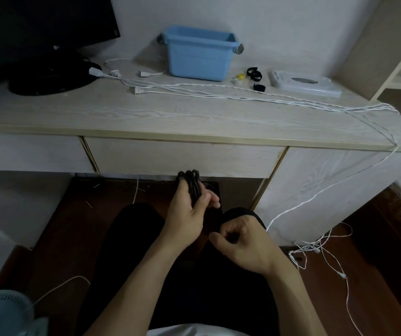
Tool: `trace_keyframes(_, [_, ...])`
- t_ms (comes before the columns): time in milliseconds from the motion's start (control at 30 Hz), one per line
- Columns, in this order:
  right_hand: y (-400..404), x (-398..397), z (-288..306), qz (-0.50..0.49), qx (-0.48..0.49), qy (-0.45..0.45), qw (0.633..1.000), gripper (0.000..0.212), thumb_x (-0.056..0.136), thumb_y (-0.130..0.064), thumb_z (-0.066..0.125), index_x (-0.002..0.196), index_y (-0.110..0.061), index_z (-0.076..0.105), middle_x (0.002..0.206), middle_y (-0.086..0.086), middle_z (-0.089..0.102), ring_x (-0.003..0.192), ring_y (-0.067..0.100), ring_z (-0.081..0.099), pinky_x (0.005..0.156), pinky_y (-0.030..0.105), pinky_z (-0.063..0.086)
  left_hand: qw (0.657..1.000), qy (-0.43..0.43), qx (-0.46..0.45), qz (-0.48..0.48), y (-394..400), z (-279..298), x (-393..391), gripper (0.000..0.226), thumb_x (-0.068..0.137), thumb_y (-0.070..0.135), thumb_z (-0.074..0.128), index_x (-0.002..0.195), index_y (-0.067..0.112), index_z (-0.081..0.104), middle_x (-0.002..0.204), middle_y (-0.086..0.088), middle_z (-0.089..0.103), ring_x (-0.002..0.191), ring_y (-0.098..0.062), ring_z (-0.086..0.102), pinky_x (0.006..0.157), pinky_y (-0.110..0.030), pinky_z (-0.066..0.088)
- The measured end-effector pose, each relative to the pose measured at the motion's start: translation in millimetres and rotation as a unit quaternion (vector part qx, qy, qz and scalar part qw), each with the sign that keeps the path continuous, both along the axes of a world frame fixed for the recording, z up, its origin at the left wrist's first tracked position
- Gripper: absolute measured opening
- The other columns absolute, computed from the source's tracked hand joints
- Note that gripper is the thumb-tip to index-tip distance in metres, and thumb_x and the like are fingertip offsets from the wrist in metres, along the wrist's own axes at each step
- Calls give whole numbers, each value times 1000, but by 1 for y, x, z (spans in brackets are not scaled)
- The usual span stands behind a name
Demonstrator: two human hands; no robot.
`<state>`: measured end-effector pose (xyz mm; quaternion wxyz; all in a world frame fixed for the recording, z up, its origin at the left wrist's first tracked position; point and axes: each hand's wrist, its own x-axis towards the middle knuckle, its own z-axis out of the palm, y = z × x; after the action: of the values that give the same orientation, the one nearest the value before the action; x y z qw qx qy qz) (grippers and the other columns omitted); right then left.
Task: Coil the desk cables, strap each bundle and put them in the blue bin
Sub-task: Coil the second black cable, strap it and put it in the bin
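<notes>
My left hand grips a coil of black cable below the desk's front edge, the loops sticking up above my fingers. My right hand is just below it over my lap, fingers curled and pinching something dark that I cannot make out. The blue bin stands at the back of the desk. White cables lie across the desk top and trail off its right corner to the floor. Black straps lie to the right of the bin.
A black monitor on its round stand fills the back left of the desk. A white flat box lies at the back right. More white cable is tangled on the floor at right. A shelf unit stands at far right.
</notes>
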<state>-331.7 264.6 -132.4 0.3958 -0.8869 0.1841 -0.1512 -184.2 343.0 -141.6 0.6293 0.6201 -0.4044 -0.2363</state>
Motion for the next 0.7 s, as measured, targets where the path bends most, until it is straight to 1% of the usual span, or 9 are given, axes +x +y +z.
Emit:
trace_keyframes(33, [-1, -1, 2, -9, -11, -10, 1000, 40, 91, -25, 66, 54, -14, 56, 52, 2, 54, 46, 18, 48, 49, 26, 38, 998, -23, 50, -27, 1, -1, 2, 6, 100, 9, 50, 103, 14, 48, 91, -3, 70, 83, -16, 70, 79, -22, 53])
trace_keyframes(100, [-3, -4, 5, -26, 6, -25, 999, 33, 90, -22, 69, 58, -19, 61, 57, -5, 61, 51, 15, 55, 51, 21, 40, 983, -71, 145, -87, 2, -4, 7, 3, 99, 20, 54, 100, 19, 51, 91, 2, 68, 86, -16, 68, 82, -31, 54])
trace_keyframes(167, [-4, -5, 8, -37, 42, -34, 998, 24, 91, -25, 69, 68, -19, 70, 68, -5, 71, 59, 15, 64, 56, 33, 51, 966, -60, 203, -149, 5, -2, 7, 16, 100, 31, 52, 93, 16, 53, 79, 2, 65, 71, -15, 65, 72, -38, 53])
trace_keyframes(233, [-6, -6, 9, -41, 52, -39, 997, 19, 92, -29, 68, 76, -21, 74, 74, -5, 74, 67, 15, 69, 64, 41, 56, 950, -10, 235, -205, 7, 4, 5, 30, 103, 37, 45, 86, 13, 51, 62, -1, 58, 52, -16, 53, 57, -35, 44])
trace_keyframes(367, [-10, -10, 6, -56, 80, -60, 993, 22, 85, -43, 74, 78, -22, 77, 74, -5, 74, 68, 15, 71, 65, 38, 58, 912, 117, 239, -312, 14, 21, 6, 42, 100, 52, 42, 81, 16, 53, 54, 0, 35, 44, -14, 26, 48, -30, 27])
trace_keyframes(467, [-10, -10, -3, -75, 90, -103, 988, 38, 72, -56, 80, 71, -18, 76, 69, -1, 74, 64, 20, 71, 61, 42, 57, 882, 105, 275, -368, 15, 27, 15, 48, 93, 59, 50, 88, 12, 58, 55, 1, 30, 44, -12, 20, 43, -27, 23])
trace_keyframes(533, [-13, -9, -11, -82, 98, -116, 985, 46, 65, -60, 82, 69, -15, 75, 66, 2, 72, 59, 18, 68, 56, 38, 54, 877, 104, 280, -376, 16, 27, 17, 42, 93, 55, 54, 87, 13, 55, 55, 1, 30, 43, -10, 21, 41, -24, 23])
trace_keyframes(600, [-17, -10, -16, -89, 109, -116, 983, 42, 64, -57, 85, 68, -17, 71, 64, 4, 69, 57, 16, 63, 55, 33, 51, 885, 153, 257, -356, 19, 24, 19, 38, 95, 49, 53, 84, 13, 52, 52, 3, 29, 39, -8, 20, 39, -23, 22])
trace_keyframes(700, [-28, -17, -19, -121, 129, -125, 976, 17, 74, -40, 81, 69, -27, 70, 63, -1, 67, 56, 10, 62, 55, 25, 49, 895, 274, 176, -305, 23, 18, 26, 35, 97, 43, 51, 79, 13, 48, 48, 5, 26, 35, -6, 19, 36, -21, 23])
